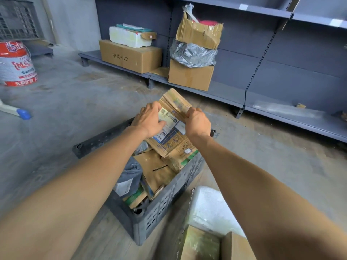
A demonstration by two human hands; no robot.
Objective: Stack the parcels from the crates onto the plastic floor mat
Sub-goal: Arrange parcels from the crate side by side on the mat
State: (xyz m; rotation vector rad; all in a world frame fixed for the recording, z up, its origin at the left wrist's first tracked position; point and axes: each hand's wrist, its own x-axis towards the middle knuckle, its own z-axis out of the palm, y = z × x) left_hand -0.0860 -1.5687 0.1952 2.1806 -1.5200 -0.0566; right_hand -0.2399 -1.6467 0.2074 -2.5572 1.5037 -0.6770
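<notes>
Two-handed lift of a parcel over the crate. The left hand (149,120) lies on the 9 o'clock edge of the flat cardboard parcel (173,142), its fingers curled round that edge and the thumb on the shipping label (167,121). The right hand (197,123) has its fingers clenched over the 3 o'clock edge. Both hands sit near the parcel's far end and about equally close to it. The parcel's long axis runs roughly 6 to 12 o'clock, with the far end tipped up and the near end low over the other parcels in the grey crate (165,203); whether it touches them cannot be told.

Judgement: the load looks still to be cleared of the crate, so the near end should rise first.

- **Obstacles:** A white foam box (206,209) and an open carton (236,246) stand at 5 o'clock, just beside the crate. The shelf unit (281,111) closes off 12 to 3 o'clock.
- **Open room:** Bare concrete floor (75,109) lies from 9 to 11 o'clock.
- **Destination:** The plastic floor mat cannot be identified with certainty.
</notes>
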